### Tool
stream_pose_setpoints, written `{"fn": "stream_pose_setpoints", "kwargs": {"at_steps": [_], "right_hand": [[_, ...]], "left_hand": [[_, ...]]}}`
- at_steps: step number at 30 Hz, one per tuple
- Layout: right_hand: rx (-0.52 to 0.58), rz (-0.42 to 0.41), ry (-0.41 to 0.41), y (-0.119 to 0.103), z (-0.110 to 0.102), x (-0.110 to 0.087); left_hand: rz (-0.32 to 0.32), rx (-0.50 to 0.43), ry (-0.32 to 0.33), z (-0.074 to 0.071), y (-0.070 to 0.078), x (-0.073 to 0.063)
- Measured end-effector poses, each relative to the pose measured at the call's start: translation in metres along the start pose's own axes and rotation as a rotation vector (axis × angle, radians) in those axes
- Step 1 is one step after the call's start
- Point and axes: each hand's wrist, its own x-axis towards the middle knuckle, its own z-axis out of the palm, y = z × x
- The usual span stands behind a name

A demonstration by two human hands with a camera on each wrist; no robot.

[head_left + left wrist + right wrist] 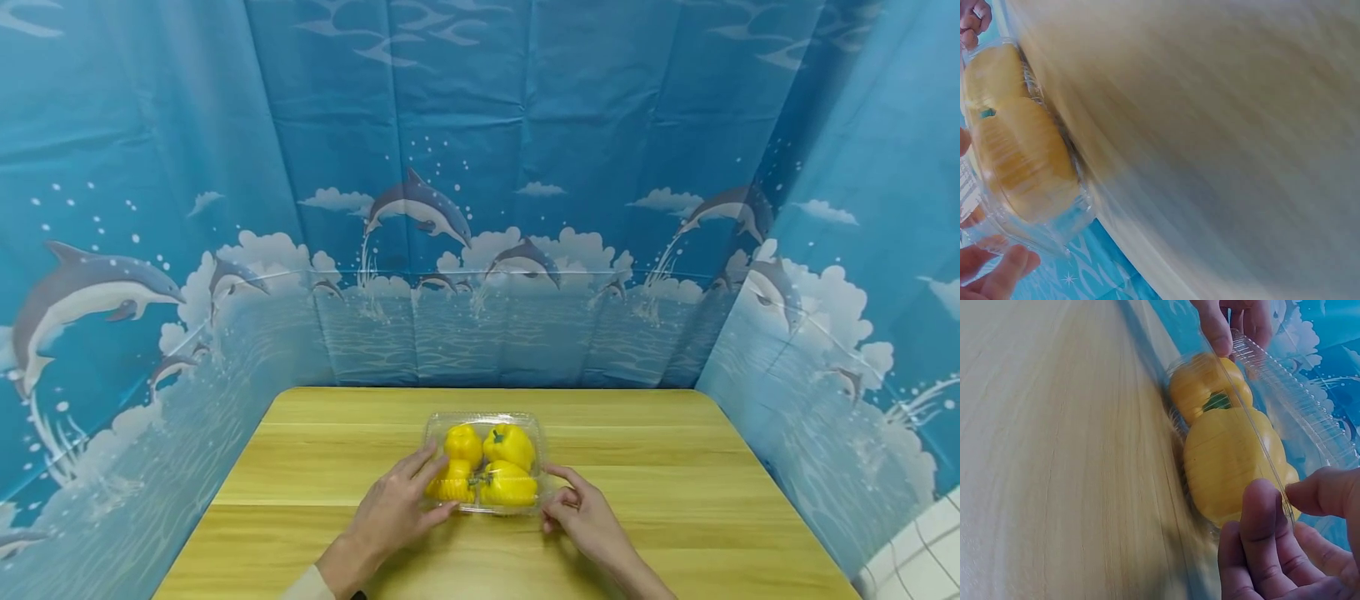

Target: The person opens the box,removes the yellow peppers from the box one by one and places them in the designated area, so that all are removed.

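Observation:
A clear plastic clamshell box (483, 416) holds several yellow bell peppers (510, 447), some with green stems, near the middle of the table in the head view. The left hand (393, 506) grips the box's left side, fingers over the lid and thumb at the front corner. In the right wrist view, the left thumb (1216, 331) sits at the near edge, with its fingers behind the clear plastic. At the front right, the right hand (588, 517) pinches the box's rim between thumb and fingers. The right wrist view shows the lid (1297, 403) lying over the peppers.
The box stands on a yellow wood-grain table (315, 433). Blue curtains (480, 333) printed with dolphins and clouds enclose the table at the back and both sides. A white surface (918, 546) shows at the lower right corner.

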Motion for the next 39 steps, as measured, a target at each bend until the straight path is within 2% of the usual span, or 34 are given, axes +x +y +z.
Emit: {"fn": "stream_pose_setpoints", "kwargs": {"at_steps": [5,11,19,24,28,33,39], "right_hand": [[0.003,0.002,-0.012,0.001,-0.002,0.002],[0.058,-0.106,-0.043,0.007,-0.006,0.001],[-0.005,0.039,0.000,-0.002,-0.002,-0.001],[-0.033,0.037,-0.006,0.001,-0.001,0.000],[-0.058,0.017,-0.042,-0.001,-0.003,-0.002],[-0.054,-0.006,-0.080,-0.004,-0.004,-0.007],[-0.067,-0.010,-0.079,-0.004,-0.007,-0.010]], "left_hand": [[0.077,0.010,0.057,0.001,-0.005,0.000],[0.133,0.027,0.096,0.001,-0.009,-0.003],[0.202,0.012,0.116,-0.003,-0.012,-0.006],[0.234,-0.006,0.125,-0.007,-0.012,-0.009],[0.255,-0.019,0.147,-0.010,-0.013,-0.010],[0.259,-0.042,0.140,-0.012,-0.014,-0.010],[0.269,-0.051,0.137,-0.013,-0.015,-0.010]]}}
